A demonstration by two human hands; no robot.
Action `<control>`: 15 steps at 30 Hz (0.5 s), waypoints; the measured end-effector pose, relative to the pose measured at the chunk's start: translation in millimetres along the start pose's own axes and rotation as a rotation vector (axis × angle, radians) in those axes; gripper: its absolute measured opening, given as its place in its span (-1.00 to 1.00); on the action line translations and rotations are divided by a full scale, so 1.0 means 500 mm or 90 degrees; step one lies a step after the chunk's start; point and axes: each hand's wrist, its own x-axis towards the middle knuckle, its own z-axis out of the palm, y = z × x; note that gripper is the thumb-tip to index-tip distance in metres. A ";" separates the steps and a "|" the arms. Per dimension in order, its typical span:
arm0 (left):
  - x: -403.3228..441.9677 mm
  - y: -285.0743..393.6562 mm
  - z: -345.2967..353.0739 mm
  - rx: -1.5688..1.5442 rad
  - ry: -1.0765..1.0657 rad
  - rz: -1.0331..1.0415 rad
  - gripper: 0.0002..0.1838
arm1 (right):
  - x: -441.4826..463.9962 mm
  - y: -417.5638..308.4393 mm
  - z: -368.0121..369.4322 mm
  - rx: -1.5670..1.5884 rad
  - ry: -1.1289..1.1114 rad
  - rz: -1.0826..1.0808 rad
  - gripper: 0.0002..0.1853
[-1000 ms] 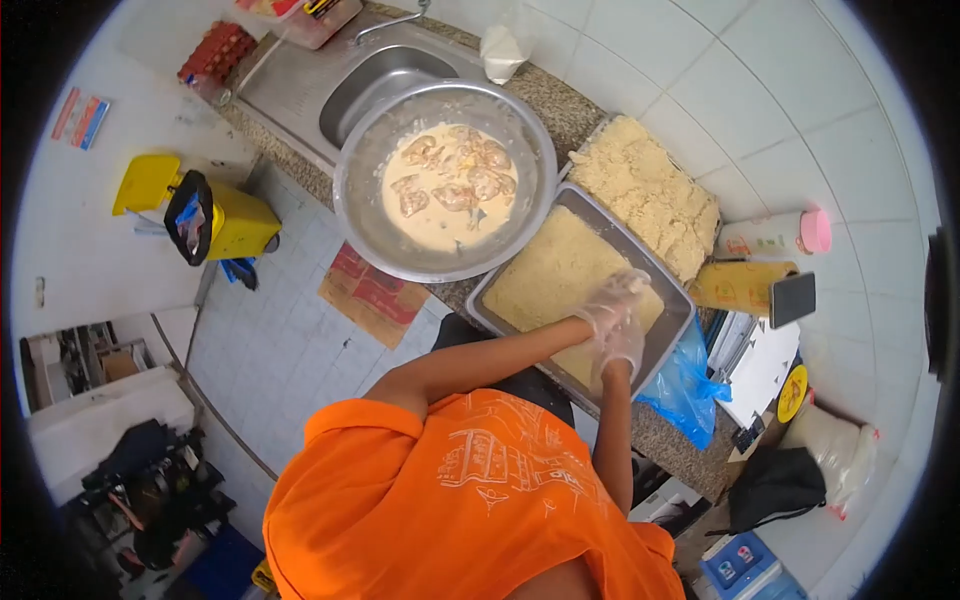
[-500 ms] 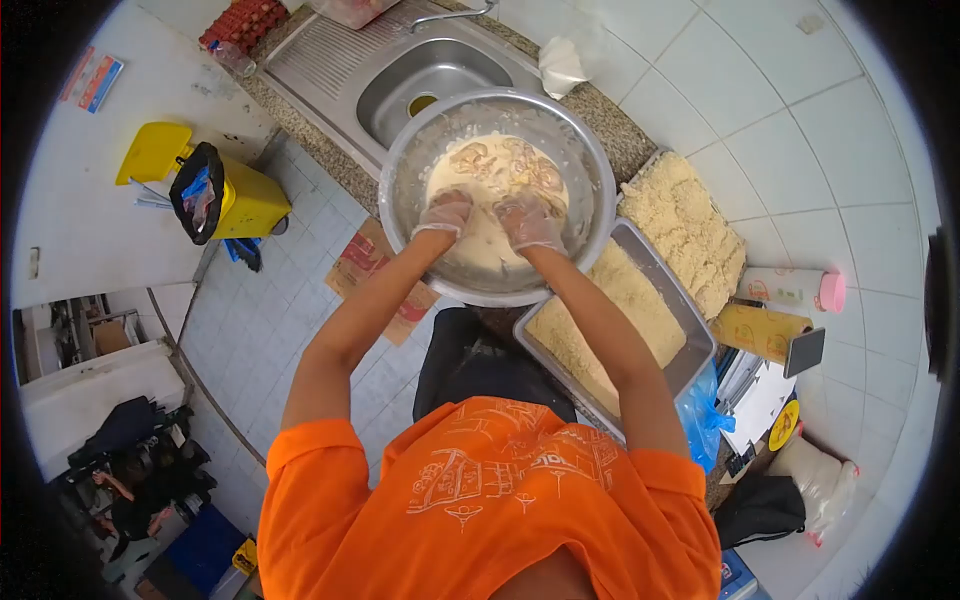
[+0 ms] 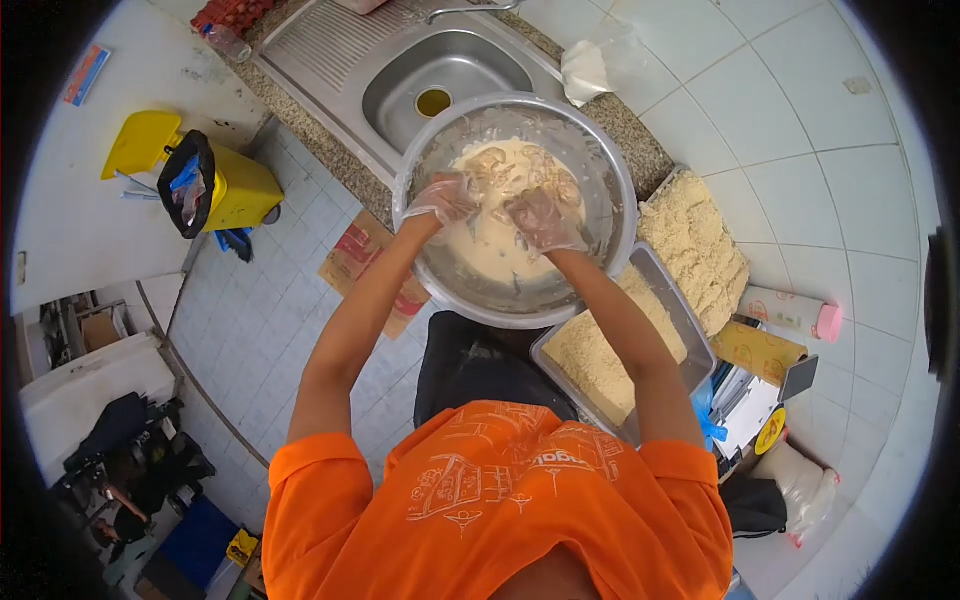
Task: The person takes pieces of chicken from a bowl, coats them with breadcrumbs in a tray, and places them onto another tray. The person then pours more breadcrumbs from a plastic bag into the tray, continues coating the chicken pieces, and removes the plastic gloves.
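Note:
A large metal bowl (image 3: 628, 205) holds creamy, pale batter (image 3: 490, 250) with lumpy pieces that look like raw chicken (image 3: 535, 165). Thin clear plastic gloves cover both my hands. Over the bowl's left side, my left hand (image 3: 450, 198) has its fingers curled beside the pieces; what is in them, if anything, is hidden. My right hand (image 3: 543, 220) dips its bent fingertips into the batter right of centre, so its grasp is hidden too. Close to my right forearm is a grey tub (image 3: 695, 372) of pale crumbly coating (image 3: 610, 345).
Behind the bowl is a steel sink (image 3: 450, 70) with a drainboard. More crumbly coating (image 3: 695, 250) is heaped at the right by the tiled wall. A white bag (image 3: 585, 75), a roll of yellow wrap (image 3: 760, 352) and a yellow bin (image 3: 240, 195) stand around; cardboard (image 3: 360, 260) lies on the floor.
My left hand has risen out of the batter toward the bowl's left side. My right hand stays in the batter with its fingers bent. The view has shifted slightly.

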 end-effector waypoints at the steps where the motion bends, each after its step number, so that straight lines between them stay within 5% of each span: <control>1: -0.003 -0.009 0.004 -0.002 -0.002 -0.003 -0.68 | -0.003 0.006 0.003 0.066 0.100 0.031 -0.58; 3: -0.011 -0.032 0.007 -0.068 -0.052 -0.033 -0.65 | 0.015 0.016 0.003 0.136 0.199 0.063 -0.58; 5: -0.017 -0.013 -0.015 -0.088 -0.050 -0.058 -0.65 | 0.036 0.035 -0.077 0.095 -0.035 0.115 -0.56; 9: -0.023 0.056 -0.084 -0.121 -0.101 -0.077 -0.62 | -0.005 0.060 -0.181 0.260 -0.063 0.137 -0.60; 12: -0.020 0.031 -0.045 -0.094 -0.049 0.005 -0.71 | -0.018 0.089 -0.170 0.408 -0.019 0.119 -0.53; 15: -0.024 0.107 -0.080 -0.091 -0.083 0.002 -0.69 | -0.092 0.077 -0.173 0.239 0.151 0.203 -0.62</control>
